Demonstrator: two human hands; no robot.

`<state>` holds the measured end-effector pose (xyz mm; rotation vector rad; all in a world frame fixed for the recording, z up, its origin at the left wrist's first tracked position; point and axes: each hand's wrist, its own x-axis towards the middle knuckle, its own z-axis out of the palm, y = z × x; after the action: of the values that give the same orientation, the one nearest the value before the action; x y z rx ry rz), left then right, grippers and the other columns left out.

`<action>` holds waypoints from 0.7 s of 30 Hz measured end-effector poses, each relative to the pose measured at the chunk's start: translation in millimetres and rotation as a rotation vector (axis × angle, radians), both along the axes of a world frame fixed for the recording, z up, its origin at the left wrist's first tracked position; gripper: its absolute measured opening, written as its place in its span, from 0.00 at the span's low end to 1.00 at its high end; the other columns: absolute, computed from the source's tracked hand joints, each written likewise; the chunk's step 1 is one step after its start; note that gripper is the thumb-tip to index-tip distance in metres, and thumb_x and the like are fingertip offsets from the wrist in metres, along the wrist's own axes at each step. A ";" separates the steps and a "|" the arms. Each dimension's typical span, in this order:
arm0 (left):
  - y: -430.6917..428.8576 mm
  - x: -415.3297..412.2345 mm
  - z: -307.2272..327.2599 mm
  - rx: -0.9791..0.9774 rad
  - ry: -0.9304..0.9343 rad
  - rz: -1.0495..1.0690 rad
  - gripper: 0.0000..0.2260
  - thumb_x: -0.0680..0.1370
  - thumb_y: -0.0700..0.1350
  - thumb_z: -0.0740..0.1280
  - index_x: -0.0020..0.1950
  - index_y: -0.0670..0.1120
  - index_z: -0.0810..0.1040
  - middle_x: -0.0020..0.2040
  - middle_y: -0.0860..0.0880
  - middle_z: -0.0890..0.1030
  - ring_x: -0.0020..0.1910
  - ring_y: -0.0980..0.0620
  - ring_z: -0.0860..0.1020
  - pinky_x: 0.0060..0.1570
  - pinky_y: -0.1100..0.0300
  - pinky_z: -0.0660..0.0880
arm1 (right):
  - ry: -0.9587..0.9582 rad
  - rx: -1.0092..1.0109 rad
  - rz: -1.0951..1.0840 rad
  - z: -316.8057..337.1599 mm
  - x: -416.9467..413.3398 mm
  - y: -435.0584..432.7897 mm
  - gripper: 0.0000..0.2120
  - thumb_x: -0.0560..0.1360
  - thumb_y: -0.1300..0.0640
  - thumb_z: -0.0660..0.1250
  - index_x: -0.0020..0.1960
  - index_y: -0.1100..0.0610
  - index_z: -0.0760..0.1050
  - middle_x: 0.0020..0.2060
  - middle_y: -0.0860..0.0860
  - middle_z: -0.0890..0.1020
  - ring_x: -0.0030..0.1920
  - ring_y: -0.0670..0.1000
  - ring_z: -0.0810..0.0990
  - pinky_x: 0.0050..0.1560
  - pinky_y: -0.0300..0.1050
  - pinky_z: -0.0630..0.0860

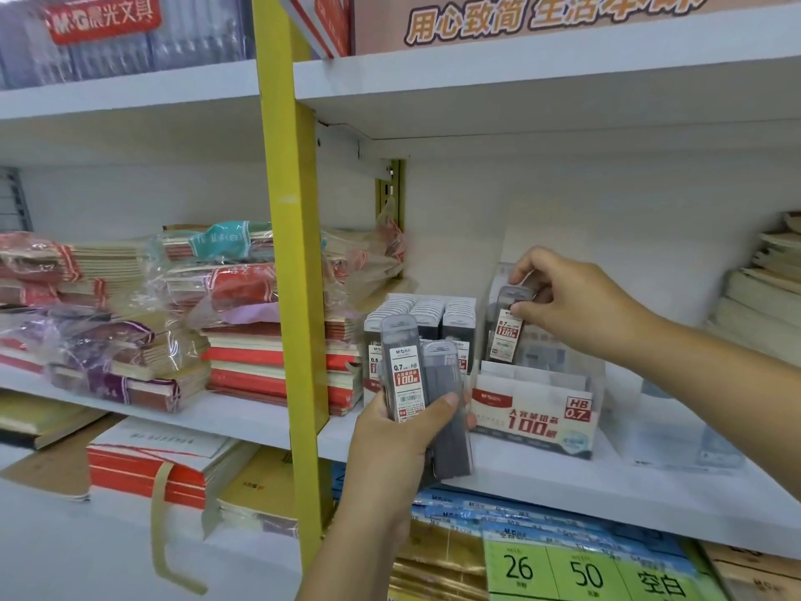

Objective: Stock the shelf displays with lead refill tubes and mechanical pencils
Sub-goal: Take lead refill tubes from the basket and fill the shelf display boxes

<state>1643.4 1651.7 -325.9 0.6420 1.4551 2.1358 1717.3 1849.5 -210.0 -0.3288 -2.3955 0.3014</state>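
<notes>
My left hand (403, 444) grips a small bundle of grey 0.7 HB lead refill tubes (405, 370) upright in front of the white shelf (563, 492). My right hand (568, 305) pinches a single lead refill tube (506, 329) by its top, holding it over the back of a clear display box (533, 414) labelled HB 0.7. The box looks mostly unfilled. To the left of it stands a full display box of refill tubes (427, 314), partly hidden behind the bundle in my left hand.
A yellow upright post (294, 253) divides the shelving. Wrapped stacks of notebooks (130, 323) fill the left bay, and pale books (763, 297) sit at the right edge. Blue packs and green price tags (585, 574) lie on the shelf below.
</notes>
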 end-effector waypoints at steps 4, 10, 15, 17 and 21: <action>0.6 -0.9 -3.6 -0.026 -0.002 0.004 0.14 0.73 0.48 0.76 0.59 0.52 0.82 0.48 0.49 0.88 0.49 0.50 0.86 0.36 0.57 0.80 | -0.071 0.091 -0.029 -2.9 -6.0 0.2 0.09 0.73 0.55 0.72 0.46 0.43 0.74 0.41 0.44 0.74 0.40 0.42 0.75 0.38 0.37 0.69; -3.4 3.5 -0.3 -0.036 -0.008 -0.014 0.12 0.74 0.47 0.76 0.57 0.51 0.82 0.46 0.47 0.88 0.46 0.49 0.87 0.30 0.61 0.78 | -0.188 0.149 -0.134 -3.3 -5.9 -7.2 0.13 0.77 0.52 0.67 0.62 0.49 0.77 0.47 0.46 0.72 0.41 0.44 0.73 0.45 0.38 0.68; -11.4 12.5 6.1 -0.034 0.027 -0.057 0.12 0.74 0.46 0.75 0.57 0.50 0.82 0.46 0.47 0.88 0.45 0.50 0.87 0.29 0.63 0.77 | 0.002 -0.101 0.092 -16.1 24.6 -47.6 0.07 0.77 0.47 0.64 0.53 0.42 0.79 0.44 0.38 0.81 0.43 0.38 0.77 0.41 0.29 0.69; -14.2 17.4 9.3 -0.039 0.047 -0.094 0.12 0.74 0.47 0.75 0.57 0.50 0.82 0.46 0.47 0.88 0.44 0.50 0.87 0.31 0.63 0.78 | -0.048 -0.313 0.222 -24.4 34.4 -66.4 0.08 0.75 0.45 0.66 0.53 0.40 0.78 0.42 0.39 0.82 0.41 0.38 0.80 0.38 0.31 0.73; -20.4 25.9 10.2 -0.067 0.110 -0.173 0.15 0.72 0.53 0.75 0.58 0.52 0.82 0.48 0.47 0.88 0.46 0.50 0.86 0.35 0.60 0.79 | -0.022 -0.628 0.362 -37.6 44.1 -80.4 0.09 0.76 0.58 0.69 0.55 0.48 0.80 0.34 0.46 0.83 0.30 0.48 0.81 0.32 0.38 0.77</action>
<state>1669.3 1631.3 -315.8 0.8401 1.4646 1.9386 1761.4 1769.0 -247.6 -0.1691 -2.3188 1.2277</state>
